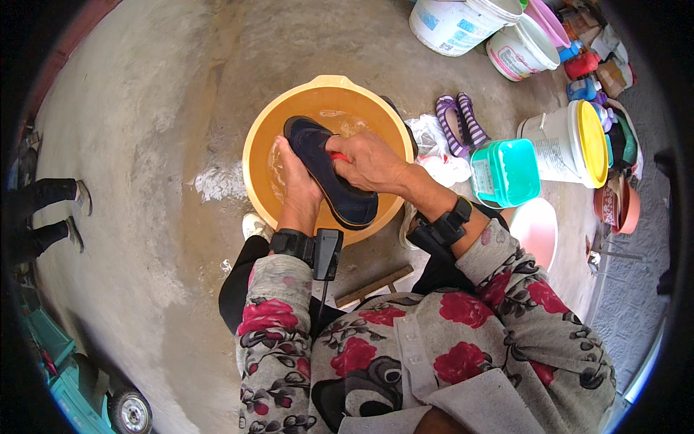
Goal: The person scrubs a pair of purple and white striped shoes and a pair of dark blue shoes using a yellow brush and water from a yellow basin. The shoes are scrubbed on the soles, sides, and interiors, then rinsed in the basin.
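Note:
A dark navy shoe (312, 146) is tilted above a yellow-orange plastic basin (332, 81). My left hand (300, 184) grips the shoe from its left side, with the palm against the sole edge. In my right hand (374, 163) is a red-handled tool (339, 157), pressed at the shoe's opening. Most of that tool is hidden by my fingers and the shoe, so its working end cannot be made out. Some water (349, 126) lies in the bottom of the basin.
Purple striped shoes (449, 122), a plastic bag (434, 141) and a teal tub (515, 171) stand right of the basin. Beyond are white buckets (461, 24), one yellow-lidded (591, 144). Wet concrete (206, 135) spreads left, where another person's legs (51, 195) show.

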A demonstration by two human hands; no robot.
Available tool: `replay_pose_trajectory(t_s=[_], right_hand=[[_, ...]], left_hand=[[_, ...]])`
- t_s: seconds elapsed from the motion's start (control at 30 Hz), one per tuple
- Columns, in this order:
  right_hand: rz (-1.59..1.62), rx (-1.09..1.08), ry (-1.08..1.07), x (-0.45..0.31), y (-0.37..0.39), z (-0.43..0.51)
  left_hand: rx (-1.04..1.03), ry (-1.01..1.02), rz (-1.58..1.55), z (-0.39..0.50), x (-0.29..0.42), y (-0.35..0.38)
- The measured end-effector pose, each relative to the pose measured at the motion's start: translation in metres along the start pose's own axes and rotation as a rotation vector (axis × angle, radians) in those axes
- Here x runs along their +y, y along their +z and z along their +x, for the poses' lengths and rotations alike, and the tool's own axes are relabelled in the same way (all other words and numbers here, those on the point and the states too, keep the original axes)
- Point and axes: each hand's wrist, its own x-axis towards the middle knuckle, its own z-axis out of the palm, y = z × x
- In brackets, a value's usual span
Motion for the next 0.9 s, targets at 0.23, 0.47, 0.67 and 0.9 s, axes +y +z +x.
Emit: replay_pose_trajectory(t_s=[0.23,0.47,0.67,0.9], right_hand=[[-0.249,-0.027,0.12,0.006,0.003,0.006],[0.121,-0.192,0.188,0.006,-0.023,-0.002],[0.29,-0.416,0.374,-0.001,-0.058,-0.012],[0.104,-0.053,0.176,0.011,-0.007,0.011]], left_hand=[[0.029,0.021,-0.022,-0.003,0.003,0.007],[0.081,0.203,-0.051,-0.001,0.019,0.007],[-0.011,0.245,-0.078,-0.001,0.025,0.0],[0.054,0.135,-0.076,-0.003,0.009,0.008]])
